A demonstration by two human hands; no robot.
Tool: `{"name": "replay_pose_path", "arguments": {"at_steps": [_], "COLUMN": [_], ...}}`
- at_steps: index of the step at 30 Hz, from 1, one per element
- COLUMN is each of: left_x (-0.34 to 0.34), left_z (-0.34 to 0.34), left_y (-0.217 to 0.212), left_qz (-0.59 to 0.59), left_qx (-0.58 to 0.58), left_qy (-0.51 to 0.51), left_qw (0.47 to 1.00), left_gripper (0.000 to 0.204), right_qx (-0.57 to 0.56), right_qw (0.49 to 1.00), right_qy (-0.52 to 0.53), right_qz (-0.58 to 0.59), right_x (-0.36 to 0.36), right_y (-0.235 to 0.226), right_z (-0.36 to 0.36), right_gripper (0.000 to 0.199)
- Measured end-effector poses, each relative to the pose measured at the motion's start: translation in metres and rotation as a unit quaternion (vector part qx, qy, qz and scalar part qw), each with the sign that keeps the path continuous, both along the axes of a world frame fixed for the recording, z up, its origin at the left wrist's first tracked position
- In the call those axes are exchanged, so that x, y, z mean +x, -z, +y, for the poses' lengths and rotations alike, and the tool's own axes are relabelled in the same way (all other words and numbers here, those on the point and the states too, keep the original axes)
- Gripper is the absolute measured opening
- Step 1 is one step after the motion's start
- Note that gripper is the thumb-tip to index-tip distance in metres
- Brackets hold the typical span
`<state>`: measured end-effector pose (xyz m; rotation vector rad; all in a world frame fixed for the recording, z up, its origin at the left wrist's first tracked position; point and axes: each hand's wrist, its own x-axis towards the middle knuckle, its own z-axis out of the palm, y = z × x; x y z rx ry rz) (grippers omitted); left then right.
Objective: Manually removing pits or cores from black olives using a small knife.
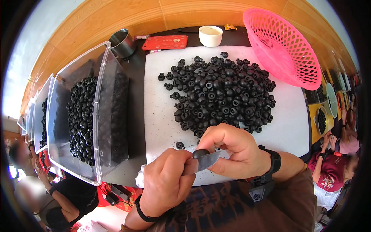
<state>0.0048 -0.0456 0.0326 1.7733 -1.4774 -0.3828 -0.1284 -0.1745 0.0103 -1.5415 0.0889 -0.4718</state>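
My left hand (164, 181) is closed around a short flat metal blade (209, 161); its handle is hidden in my fingers. My right hand (237, 152) pinches a small black round rubber-like part (200, 153) between thumb and fingers. The blade lies against or just in front of this part; whether it cuts in, I cannot tell. Both hands are close together over the near edge of a white board (157, 112). Beyond them spreads a heap of black knobbed parts (224, 92), with one loose part (180, 145) near my left hand.
A clear plastic bin (98, 154) of similar parts stands at the left. Along the back are a metal cup (121, 42), a red patterned case (165, 42) and a white cup (210, 36). A pink basket (284, 50) leans at the back right. Other people sit on both sides.
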Motion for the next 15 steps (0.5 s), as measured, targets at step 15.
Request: {"name": "replay_pose_path", "arguments": {"at_steps": [15], "left_x": [-0.0002], "left_z": [0.0028], "left_y": [0.0045], "left_qz": [-0.003], "left_qx": [0.015], "left_qy": [-0.004], "left_qw": [1.000], "left_gripper": [0.016], "right_qx": [-0.106], "right_qw": [0.994], "right_qy": [-0.026], "right_qz": [-0.007], "right_x": [-0.0008], "right_y": [-0.0049], "right_z": [0.0001], "right_gripper": [0.019]}}
